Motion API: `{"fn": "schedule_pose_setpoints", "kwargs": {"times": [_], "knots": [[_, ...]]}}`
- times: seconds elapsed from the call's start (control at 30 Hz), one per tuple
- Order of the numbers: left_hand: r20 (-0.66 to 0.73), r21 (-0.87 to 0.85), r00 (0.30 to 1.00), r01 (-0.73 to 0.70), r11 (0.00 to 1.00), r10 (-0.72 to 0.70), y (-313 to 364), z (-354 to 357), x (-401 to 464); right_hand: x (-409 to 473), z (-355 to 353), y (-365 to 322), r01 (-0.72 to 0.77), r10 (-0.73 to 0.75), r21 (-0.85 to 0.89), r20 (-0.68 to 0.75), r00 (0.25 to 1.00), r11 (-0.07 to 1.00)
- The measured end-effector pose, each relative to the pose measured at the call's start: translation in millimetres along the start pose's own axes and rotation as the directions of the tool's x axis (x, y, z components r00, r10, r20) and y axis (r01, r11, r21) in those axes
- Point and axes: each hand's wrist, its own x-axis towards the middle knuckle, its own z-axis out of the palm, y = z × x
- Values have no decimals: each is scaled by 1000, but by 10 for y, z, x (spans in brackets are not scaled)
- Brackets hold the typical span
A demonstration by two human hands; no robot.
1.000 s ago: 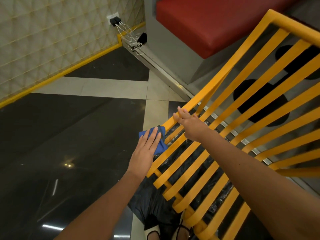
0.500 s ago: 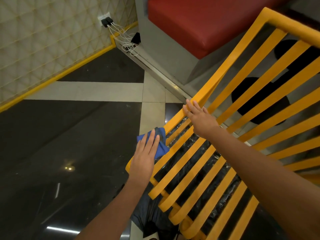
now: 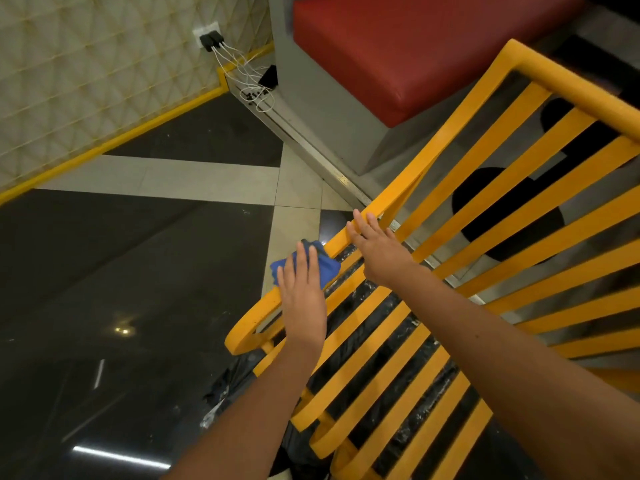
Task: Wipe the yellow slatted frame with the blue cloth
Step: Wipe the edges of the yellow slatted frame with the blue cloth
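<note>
Two bare hands are seen on the yellow slatted metal frame (image 3: 433, 341). The left hand (image 3: 303, 292) is laid flat, fingers straight, on the crumpled blue cloth (image 3: 323, 266), which is pressed against the frame's outer rail near its curved lower corner. The right hand (image 3: 379, 252) is rested on the same rail just above the cloth, its fingers extended over the edge and nothing grasped. A glossy black tiled floor (image 3: 121, 289) with pale stripes is seen beneath. Further off, a red cushioned seat (image 3: 398, 46) on a grey base is placed, and white cables (image 3: 249, 81) are plugged into a wall socket.
</note>
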Motion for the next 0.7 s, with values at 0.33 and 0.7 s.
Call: {"fn": "schedule_pose_setpoints", "kwargs": {"times": [0.33,0.7], "knots": [[66,146,978,-204,968,196,-411,34,-32,-24,-36,243,61,-60,-57,32,998,996],[143,141,954,-282,949,262,140,77,469,-101,-12,375,39,-38,-36,35,999,999]]}}
